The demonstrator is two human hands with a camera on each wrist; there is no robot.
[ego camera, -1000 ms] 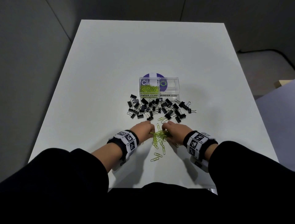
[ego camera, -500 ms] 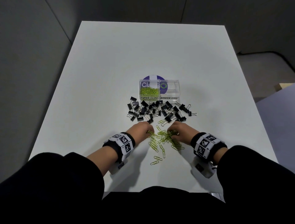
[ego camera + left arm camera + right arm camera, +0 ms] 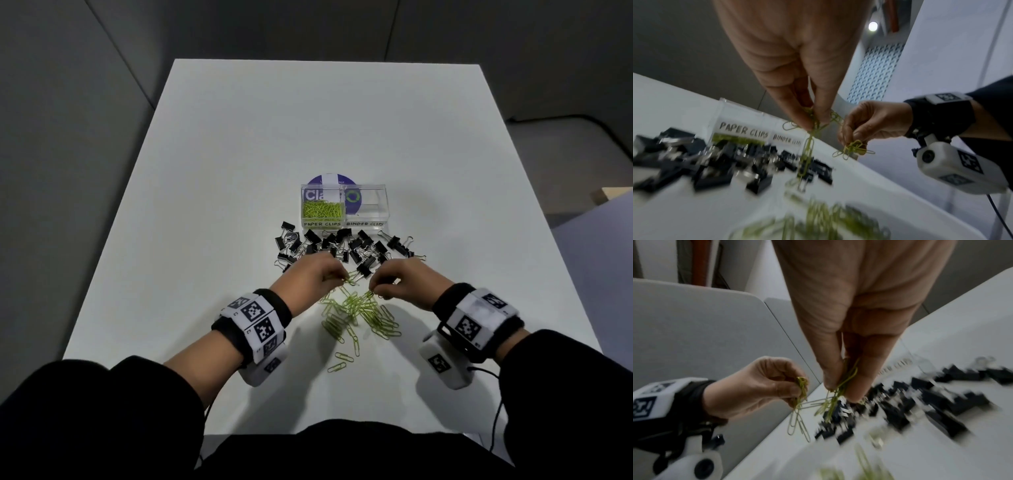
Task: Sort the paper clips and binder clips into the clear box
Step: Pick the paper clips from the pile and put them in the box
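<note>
A clear two-part box stands mid-table; its left part, labelled PAPER CLIPS, holds green paper clips, and its right part, labelled BINDER CLIPS, looks bare. Black binder clips lie scattered just in front of it. Nearer me lies a loose pile of green paper clips. My left hand pinches a bunch of paper clips lifted off the table, some dangling. My right hand pinches another small bunch above the pile.
A purple round sticker shows behind the box on the white table. A few stray paper clips lie toward the front edge. A pale chair or panel stands off the table's right side.
Both hands have risen from the paper clip pile and moved a little forward toward the binder clips, each now lifting a pinched bunch of clips.
</note>
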